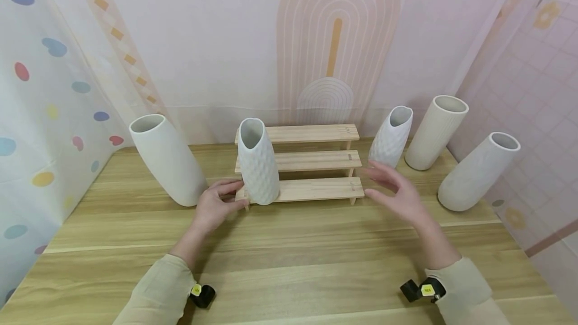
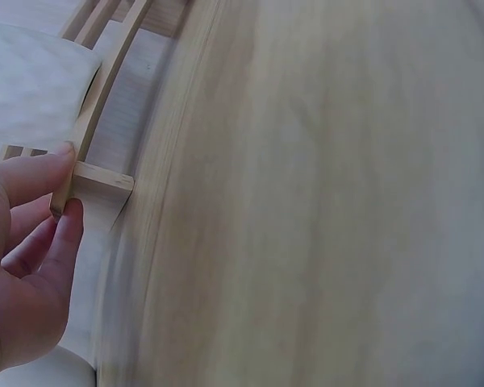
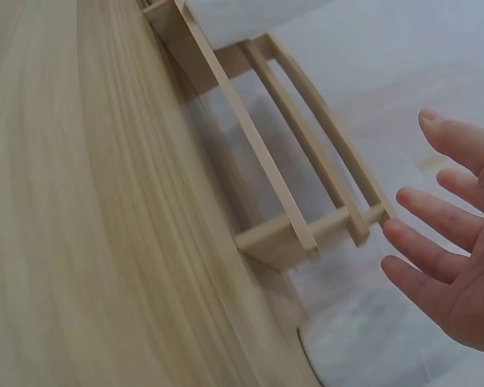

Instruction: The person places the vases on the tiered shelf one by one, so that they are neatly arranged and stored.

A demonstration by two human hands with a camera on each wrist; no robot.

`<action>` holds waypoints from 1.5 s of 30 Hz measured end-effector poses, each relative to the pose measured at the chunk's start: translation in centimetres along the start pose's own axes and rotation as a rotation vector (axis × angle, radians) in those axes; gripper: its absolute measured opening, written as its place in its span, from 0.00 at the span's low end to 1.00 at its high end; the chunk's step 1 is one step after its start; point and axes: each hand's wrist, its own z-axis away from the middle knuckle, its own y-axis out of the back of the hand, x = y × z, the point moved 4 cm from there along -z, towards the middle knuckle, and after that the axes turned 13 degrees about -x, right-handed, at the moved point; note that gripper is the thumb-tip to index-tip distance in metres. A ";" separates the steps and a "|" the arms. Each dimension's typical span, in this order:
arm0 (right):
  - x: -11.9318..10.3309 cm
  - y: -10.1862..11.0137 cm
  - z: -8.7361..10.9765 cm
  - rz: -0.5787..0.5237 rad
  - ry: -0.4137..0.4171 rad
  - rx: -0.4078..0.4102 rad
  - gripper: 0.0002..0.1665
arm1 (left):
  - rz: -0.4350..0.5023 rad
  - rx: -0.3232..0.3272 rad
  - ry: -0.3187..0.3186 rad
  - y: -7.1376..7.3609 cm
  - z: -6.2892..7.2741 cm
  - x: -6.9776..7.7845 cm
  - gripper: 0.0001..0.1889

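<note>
A three-tier wooden stand [image 1: 316, 189] stands on the table, a white dimpled vase [image 1: 259, 174] upright at the left of its lowest step. My left hand [image 1: 219, 204] pinches the left end of that step; the left wrist view shows the thumb [image 2: 40, 173] on top and fingertips under the board. Off the stand's right end is my right hand [image 1: 397, 197], its fingers spread and holding nothing. In the right wrist view those fingers [image 3: 436, 258] are apart from the step ends. Behind this hand, a second dimpled vase [image 1: 390, 137] is partly hidden.
A smooth white vase [image 1: 169, 164] stands left of my left hand. At the right are a ribbed cream vase [image 1: 435, 134] and another white vase [image 1: 474, 174] nearer the table's right edge. A patterned cloth [image 1: 217, 54] hangs behind the wooden table [image 1: 289, 265].
</note>
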 end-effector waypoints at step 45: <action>3.2 7.5 -2.5 0.003 -0.237 0.215 0.52 | 0.015 0.003 -0.006 0.1 0.1 0.5 0.27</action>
